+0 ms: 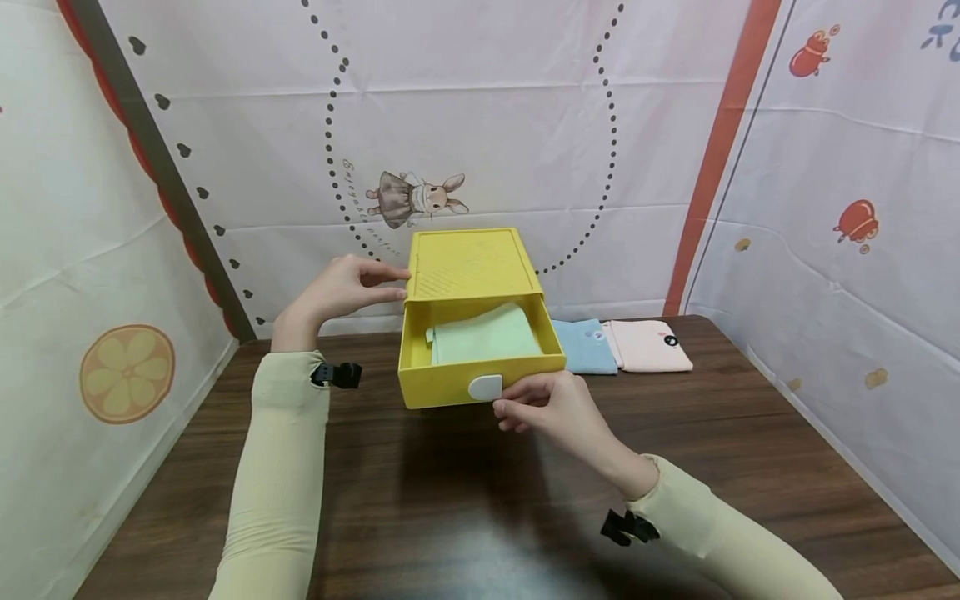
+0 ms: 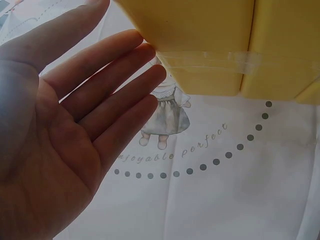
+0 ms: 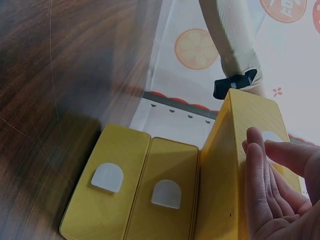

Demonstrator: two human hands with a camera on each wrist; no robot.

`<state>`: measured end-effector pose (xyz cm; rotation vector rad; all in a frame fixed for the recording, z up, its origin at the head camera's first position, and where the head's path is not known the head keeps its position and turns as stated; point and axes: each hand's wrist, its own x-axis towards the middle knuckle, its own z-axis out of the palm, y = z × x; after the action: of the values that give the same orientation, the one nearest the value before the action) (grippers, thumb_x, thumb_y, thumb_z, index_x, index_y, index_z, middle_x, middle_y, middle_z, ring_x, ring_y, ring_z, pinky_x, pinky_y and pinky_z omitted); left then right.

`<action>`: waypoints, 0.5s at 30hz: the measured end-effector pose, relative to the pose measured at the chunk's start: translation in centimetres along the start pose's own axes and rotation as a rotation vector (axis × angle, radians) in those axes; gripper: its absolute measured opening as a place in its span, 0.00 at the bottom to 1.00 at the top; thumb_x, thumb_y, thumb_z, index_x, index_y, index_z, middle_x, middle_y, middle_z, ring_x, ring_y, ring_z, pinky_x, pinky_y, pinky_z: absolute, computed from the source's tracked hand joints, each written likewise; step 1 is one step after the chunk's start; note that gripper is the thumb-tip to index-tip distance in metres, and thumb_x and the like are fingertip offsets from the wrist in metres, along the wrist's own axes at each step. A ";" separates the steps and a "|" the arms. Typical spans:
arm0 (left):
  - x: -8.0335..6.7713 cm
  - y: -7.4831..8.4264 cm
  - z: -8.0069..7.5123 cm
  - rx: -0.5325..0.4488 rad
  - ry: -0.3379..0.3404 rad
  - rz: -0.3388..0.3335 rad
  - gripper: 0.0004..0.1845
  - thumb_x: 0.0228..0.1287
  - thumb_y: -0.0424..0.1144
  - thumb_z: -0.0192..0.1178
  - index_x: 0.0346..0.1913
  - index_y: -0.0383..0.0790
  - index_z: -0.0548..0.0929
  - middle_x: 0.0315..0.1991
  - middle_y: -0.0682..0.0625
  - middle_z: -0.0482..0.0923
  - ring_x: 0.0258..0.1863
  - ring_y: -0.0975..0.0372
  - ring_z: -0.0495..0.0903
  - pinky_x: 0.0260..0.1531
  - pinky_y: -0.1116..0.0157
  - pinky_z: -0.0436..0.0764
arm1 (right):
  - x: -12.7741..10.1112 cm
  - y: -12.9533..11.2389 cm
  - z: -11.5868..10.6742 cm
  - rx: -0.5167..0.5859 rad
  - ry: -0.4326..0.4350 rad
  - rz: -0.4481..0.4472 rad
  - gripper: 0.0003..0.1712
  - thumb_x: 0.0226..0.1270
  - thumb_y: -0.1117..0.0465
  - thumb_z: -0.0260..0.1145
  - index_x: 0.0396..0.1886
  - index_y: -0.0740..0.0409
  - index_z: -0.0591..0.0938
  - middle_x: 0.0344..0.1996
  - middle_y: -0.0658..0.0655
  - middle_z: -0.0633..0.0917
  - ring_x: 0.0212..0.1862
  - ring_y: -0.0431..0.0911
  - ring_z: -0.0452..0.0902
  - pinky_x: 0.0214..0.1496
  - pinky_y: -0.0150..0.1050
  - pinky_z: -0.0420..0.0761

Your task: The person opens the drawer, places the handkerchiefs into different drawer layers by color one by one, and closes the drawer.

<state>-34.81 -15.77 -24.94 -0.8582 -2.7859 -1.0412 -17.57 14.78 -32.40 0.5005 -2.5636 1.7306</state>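
A yellow drawer cabinet [image 1: 472, 262] stands on the table with its top drawer [image 1: 442, 387] pulled out. Inside that drawer lies a folded pale green cloth [image 1: 486, 335]. My left hand [image 1: 341, 292] touches the cabinet's left side near the top; in the left wrist view its fingers [image 2: 115, 70] are straight against the yellow wall. At the drawer front, my right hand [image 1: 551, 408] has thumb and fingers at the edge of the white handle [image 1: 484, 387]. Fingers hide part of that handle [image 3: 271, 136] in the right wrist view.
Two lower drawers [image 3: 172, 165] are closed, each with a white handle [image 3: 107, 177]. Right of the cabinet lie a folded blue cloth [image 1: 585, 347] and a folded pink cloth [image 1: 647, 346] on the dark wooden table [image 1: 720, 417]. Printed curtains [image 1: 480, 150] surround the table's back and sides.
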 end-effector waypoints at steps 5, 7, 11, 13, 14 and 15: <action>0.0 0.0 0.0 0.004 -0.003 -0.002 0.25 0.54 0.58 0.66 0.54 0.52 0.83 0.53 0.50 0.81 0.49 0.59 0.81 0.51 0.55 0.78 | 0.7 0.3 0.0 0.001 0.018 -0.020 0.11 0.57 0.56 0.72 0.33 0.60 0.87 0.26 0.56 0.88 0.30 0.51 0.86 0.31 0.38 0.84; 0.0 0.0 0.0 0.001 -0.005 -0.002 0.25 0.54 0.57 0.66 0.54 0.52 0.83 0.53 0.50 0.81 0.49 0.59 0.81 0.51 0.55 0.78 | 1.0 0.3 -0.1 0.010 0.027 -0.027 0.11 0.57 0.56 0.72 0.33 0.61 0.87 0.26 0.57 0.88 0.30 0.53 0.86 0.31 0.39 0.84; 0.0 -0.1 0.0 -0.002 0.000 -0.001 0.24 0.55 0.57 0.67 0.54 0.51 0.83 0.53 0.50 0.81 0.49 0.58 0.81 0.51 0.55 0.78 | 1.7 0.6 -0.2 0.029 0.043 -0.031 0.10 0.59 0.59 0.71 0.33 0.62 0.87 0.28 0.61 0.88 0.32 0.57 0.85 0.31 0.39 0.84; 0.0 -0.1 0.0 0.002 0.001 0.001 0.24 0.55 0.57 0.66 0.53 0.52 0.83 0.53 0.50 0.82 0.49 0.58 0.81 0.50 0.55 0.78 | 1.9 0.7 -0.2 0.033 0.051 -0.025 0.09 0.58 0.59 0.71 0.33 0.61 0.87 0.28 0.62 0.88 0.32 0.57 0.85 0.32 0.39 0.84; 0.0 -0.1 0.0 0.003 0.002 0.002 0.24 0.55 0.56 0.66 0.53 0.52 0.83 0.53 0.50 0.82 0.49 0.58 0.81 0.50 0.55 0.78 | 2.0 0.8 -0.2 0.032 0.054 -0.020 0.09 0.58 0.59 0.71 0.33 0.61 0.87 0.28 0.61 0.88 0.31 0.56 0.85 0.32 0.39 0.84; 0.0 -0.1 0.0 0.004 0.002 0.002 0.24 0.55 0.56 0.66 0.53 0.52 0.83 0.53 0.50 0.82 0.49 0.58 0.81 0.50 0.55 0.78 | 2.2 0.8 -0.1 0.033 0.057 -0.018 0.09 0.58 0.59 0.71 0.33 0.62 0.87 0.27 0.61 0.88 0.31 0.55 0.85 0.32 0.39 0.84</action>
<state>-34.86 -15.85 -24.96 -0.8595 -2.7841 -1.0354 -19.86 14.64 -32.72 0.4661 -2.4885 1.7574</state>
